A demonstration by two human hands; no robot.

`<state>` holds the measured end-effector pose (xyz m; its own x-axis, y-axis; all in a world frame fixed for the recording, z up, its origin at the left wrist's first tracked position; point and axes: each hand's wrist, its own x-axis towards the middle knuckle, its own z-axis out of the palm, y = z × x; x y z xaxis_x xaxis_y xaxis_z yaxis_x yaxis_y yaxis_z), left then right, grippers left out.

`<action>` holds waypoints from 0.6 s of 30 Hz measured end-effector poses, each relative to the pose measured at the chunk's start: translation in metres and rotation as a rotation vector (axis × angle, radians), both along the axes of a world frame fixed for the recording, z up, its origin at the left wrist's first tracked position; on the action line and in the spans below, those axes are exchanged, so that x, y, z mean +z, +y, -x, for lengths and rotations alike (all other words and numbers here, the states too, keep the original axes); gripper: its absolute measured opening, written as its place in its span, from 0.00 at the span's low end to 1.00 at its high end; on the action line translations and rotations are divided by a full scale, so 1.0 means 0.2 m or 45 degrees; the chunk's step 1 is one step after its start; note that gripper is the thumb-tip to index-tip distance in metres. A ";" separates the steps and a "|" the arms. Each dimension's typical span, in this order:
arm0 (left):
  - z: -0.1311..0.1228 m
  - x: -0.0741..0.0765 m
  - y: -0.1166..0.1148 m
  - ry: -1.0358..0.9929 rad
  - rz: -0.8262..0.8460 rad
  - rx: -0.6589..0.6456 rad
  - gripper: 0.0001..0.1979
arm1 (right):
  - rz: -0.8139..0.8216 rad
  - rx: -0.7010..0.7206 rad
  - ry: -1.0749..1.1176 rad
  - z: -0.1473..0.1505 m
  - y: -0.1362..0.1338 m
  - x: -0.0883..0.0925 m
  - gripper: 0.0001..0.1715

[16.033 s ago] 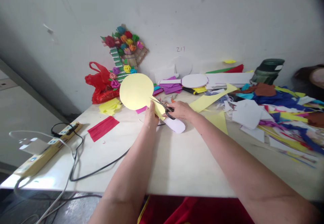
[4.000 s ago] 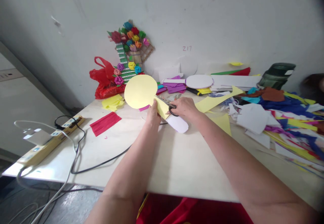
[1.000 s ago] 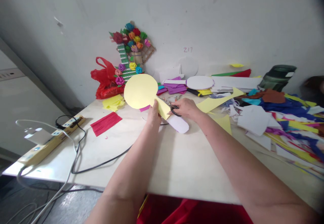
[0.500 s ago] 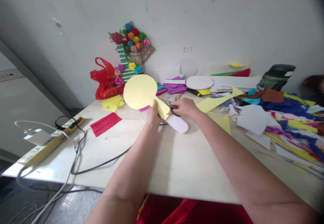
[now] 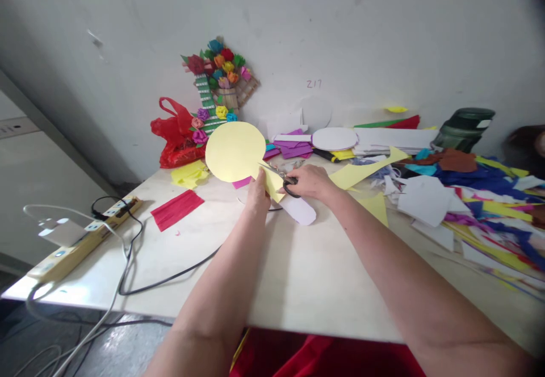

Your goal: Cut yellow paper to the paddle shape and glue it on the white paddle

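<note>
Left hand: the left hand (image 5: 258, 192) pinches the yellow card at its neck, thumb on top; the fingers beneath are mostly out of my sight.

Right hand: the right hand (image 5: 313, 183) is curled around the handles of the scissors (image 5: 291, 186); I can't make out exactly which fingers sit in the loops.

Yellow card: the card (image 5: 235, 151) is a wide disc with a stem running toward the person, held over the middle of the table (image 5: 336, 286).

Blades: they point left along the stem's far edge, tips at the neck, close to the left thumb. They look slightly parted.

White piece: a rounded white end (image 5: 301, 211) juts from under the stem; whether it is joined to the card or loose, I can't tell.

Neck: I'd worry most here. A snip carried too far could bite into the disc, and a thin neck might then bend or tear.

Thumb: with the tips so near, a slip of the card or a hasty squeeze could nick it.

Under the stem: if the white piece shifts, I think the blades might catch its edge too.

Cord: the black cord (image 5: 179, 279) runs below the left forearm; a snag there could jerk the hold loose.
</note>
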<state>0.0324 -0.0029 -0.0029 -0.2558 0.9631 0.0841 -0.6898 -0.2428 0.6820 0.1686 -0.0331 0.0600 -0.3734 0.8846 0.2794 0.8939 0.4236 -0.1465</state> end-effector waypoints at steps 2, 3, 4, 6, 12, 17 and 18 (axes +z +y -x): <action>-0.01 -0.01 0.01 -0.005 -0.014 0.014 0.07 | 0.006 -0.024 -0.005 0.01 -0.01 0.01 0.24; -0.01 -0.01 0.01 -0.009 -0.019 0.017 0.07 | 0.010 -0.037 -0.012 0.01 -0.01 0.01 0.25; -0.01 -0.02 0.02 -0.014 -0.023 0.017 0.07 | 0.015 -0.052 -0.021 0.01 -0.01 0.01 0.25; -0.02 -0.02 0.02 -0.022 -0.029 0.013 0.08 | 0.021 -0.074 -0.032 0.01 -0.02 0.02 0.25; -0.04 -0.02 0.00 -0.028 -0.043 -0.008 0.10 | 0.034 -0.088 -0.038 0.02 -0.03 0.05 0.25; -0.06 -0.01 -0.02 -0.010 -0.043 -0.056 0.08 | 0.020 -0.095 -0.024 0.02 -0.03 0.04 0.25; -0.06 -0.01 -0.02 -0.001 -0.036 -0.064 0.08 | 0.012 -0.097 -0.022 0.02 -0.02 0.04 0.25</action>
<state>0.0454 -0.0067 -0.0049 -0.2073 0.9719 0.1110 -0.7022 -0.2269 0.6749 0.1656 -0.0374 0.0683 -0.3095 0.9132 0.2651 0.9260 0.3528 -0.1343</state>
